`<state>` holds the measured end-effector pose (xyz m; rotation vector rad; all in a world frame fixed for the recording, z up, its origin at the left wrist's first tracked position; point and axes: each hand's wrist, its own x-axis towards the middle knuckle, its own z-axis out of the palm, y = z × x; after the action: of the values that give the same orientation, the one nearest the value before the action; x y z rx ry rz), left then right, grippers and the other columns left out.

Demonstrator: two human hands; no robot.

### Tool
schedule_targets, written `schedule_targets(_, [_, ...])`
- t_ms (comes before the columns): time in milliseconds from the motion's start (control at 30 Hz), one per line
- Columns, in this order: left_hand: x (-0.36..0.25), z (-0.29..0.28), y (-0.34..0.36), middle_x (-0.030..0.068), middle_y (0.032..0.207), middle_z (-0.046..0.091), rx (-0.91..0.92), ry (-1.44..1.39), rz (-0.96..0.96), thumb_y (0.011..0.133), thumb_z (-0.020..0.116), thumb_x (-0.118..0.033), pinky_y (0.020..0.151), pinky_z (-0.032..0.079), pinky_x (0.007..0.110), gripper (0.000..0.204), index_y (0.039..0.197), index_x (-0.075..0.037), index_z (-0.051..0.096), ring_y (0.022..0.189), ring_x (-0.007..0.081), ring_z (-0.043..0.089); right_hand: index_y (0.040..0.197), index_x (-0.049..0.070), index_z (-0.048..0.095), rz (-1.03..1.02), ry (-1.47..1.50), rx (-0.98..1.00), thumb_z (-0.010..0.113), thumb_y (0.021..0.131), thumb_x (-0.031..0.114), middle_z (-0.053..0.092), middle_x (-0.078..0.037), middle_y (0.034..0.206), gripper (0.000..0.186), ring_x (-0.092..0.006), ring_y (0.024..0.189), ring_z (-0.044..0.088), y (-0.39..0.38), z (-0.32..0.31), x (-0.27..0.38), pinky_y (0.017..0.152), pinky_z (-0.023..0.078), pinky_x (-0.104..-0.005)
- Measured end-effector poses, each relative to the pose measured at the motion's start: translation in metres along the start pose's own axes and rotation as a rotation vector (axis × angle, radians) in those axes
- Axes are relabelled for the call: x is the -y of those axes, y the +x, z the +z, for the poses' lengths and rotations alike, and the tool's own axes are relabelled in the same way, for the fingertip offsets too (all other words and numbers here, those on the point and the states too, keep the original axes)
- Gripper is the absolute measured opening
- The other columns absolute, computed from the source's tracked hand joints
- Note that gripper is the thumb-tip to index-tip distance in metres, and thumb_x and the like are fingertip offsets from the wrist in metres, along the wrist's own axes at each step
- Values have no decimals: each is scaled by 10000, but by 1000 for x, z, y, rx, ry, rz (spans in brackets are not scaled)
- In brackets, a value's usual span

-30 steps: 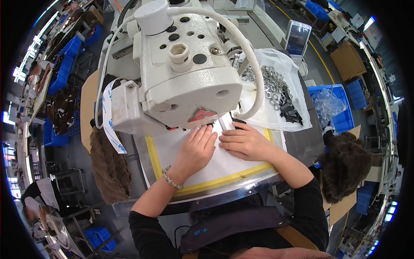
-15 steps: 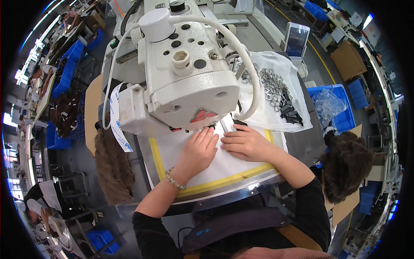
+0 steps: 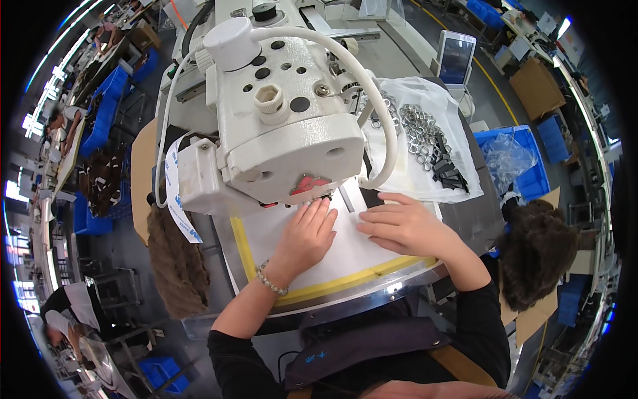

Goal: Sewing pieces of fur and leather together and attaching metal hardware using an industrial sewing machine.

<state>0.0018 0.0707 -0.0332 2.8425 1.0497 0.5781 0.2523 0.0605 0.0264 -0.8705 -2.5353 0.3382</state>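
Observation:
A large white sewing machine head (image 3: 292, 149) overhangs a white work sheet (image 3: 332, 259) edged with yellow tape (image 3: 359, 271). My left hand (image 3: 307, 234), a beaded bracelet (image 3: 271, 279) at its wrist, lies flat on the sheet with fingers stretched out. Its fingertips reach under the front of the machine head, beside a small dark piece whose kind I cannot make out. My right hand (image 3: 402, 226) rests over the right side of the sheet, fingers extended and holding nothing visible. Between the hands, a narrow grey slot or strip (image 3: 347, 199) shows on the white surface.
Right of the machine, a white cloth (image 3: 465, 169) bears metal rings (image 3: 415, 133) and black strap pieces (image 3: 448, 174). Beyond stands a blue bin (image 3: 531, 176) with clear plastic. Brown furry pieces (image 3: 176, 263) hang at left; more fur (image 3: 538, 256) lies at right.
My right hand has moved right, away from the left hand, uncovering more of the grey strip. My left hand stays in nearly the same place.

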Motion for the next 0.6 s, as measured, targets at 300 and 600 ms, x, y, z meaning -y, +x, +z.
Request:
schedule_targets(300, [1,-2,1,191,1238,576,14,-11,-25,836,645,-190,1005,411,415,384,1169,-8,588,1171,317,539,1016,87,704,325,-45,-266,704,757,22,711,-57,954,267,-212,896,670,-42,-60,-34,948,467,-405])
schedule_targets(600, [-2,-4,1,191,1242,574,37,14,-36,845,638,-198,1006,411,414,384,1177,-12,588,1169,313,542,972,-14,687,589,-119,-493,650,777,-47,715,-95,955,202,-233,916,671,-102,-90,-44,989,444,-418])
